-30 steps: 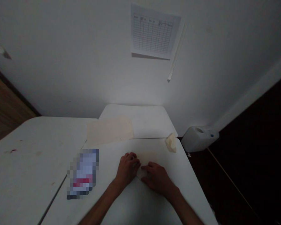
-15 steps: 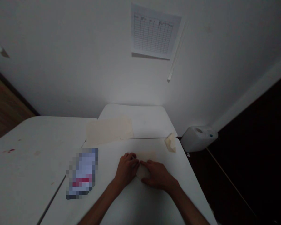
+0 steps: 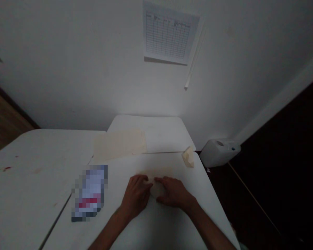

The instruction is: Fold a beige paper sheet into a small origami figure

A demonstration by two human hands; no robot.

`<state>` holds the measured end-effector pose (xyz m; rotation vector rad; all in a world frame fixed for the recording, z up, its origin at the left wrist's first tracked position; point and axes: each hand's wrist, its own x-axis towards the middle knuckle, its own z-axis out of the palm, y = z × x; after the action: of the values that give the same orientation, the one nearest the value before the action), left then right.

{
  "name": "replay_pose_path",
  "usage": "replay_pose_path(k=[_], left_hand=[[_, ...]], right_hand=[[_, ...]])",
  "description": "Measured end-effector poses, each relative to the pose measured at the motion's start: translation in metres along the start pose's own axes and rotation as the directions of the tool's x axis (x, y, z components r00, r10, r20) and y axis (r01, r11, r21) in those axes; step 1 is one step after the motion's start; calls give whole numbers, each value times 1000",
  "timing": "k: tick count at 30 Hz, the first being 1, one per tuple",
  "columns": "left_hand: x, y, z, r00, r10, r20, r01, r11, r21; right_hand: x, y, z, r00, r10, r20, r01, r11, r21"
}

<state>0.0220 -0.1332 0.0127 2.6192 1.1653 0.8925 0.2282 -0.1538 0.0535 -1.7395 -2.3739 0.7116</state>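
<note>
A pale, thin piece that looks like beige paper (image 3: pixel 158 190) lies on the white table between my two hands. My left hand (image 3: pixel 136 194) has its fingers curled in at the near left side of the piece, pinching its edge. On the other side my right hand (image 3: pixel 175 192) grips it, with the forefinger at its top and the thumb at its lower right. A beige strip of the same tone shows flat just beyond my fingertips. My fingers hide part of the piece, and the dim light blurs its folds.
A larger beige sheet (image 3: pixel 120 144) lies across the table joint, and a crumpled beige piece (image 3: pixel 188 158) sits at the right edge. A pixelated item (image 3: pixel 91 191) lies left. A white plastic jug (image 3: pixel 219 152) stands beyond the table; a printed chart (image 3: pixel 169 34) hangs on the wall.
My left hand has moved a little left, away from my right hand, showing more of the pale piece. My right hand stays almost in place. The view has shifted slightly.
</note>
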Motion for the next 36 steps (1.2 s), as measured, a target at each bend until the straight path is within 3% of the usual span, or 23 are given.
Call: replay_pose_path(k=[2,7,13,18,27,36], left_hand=[[-12,4,-3,994,72,76,-72,997,1],[-29,15,-3,978,123,171,-123,992,-10],[-30,18,0,971,112,213,-121,992,31],[-31,25,2,965,32,261,-57,994,90],[-32,13,6,989,-67,129,45,986,161],[-29,-3,-3,981,-156,117,113,944,308]], right_hand=[[0,2,2,1000,-1,1,1,1000,6],[1,5,6,1000,-16,-8,16,1000,6],[0,5,6,1000,-19,-20,19,1000,12],[1,4,5,1000,-14,-16,14,1000,10],[-2,3,3,1000,15,1,-15,1000,23],[-2,-2,-2,999,40,23,-40,999,23]])
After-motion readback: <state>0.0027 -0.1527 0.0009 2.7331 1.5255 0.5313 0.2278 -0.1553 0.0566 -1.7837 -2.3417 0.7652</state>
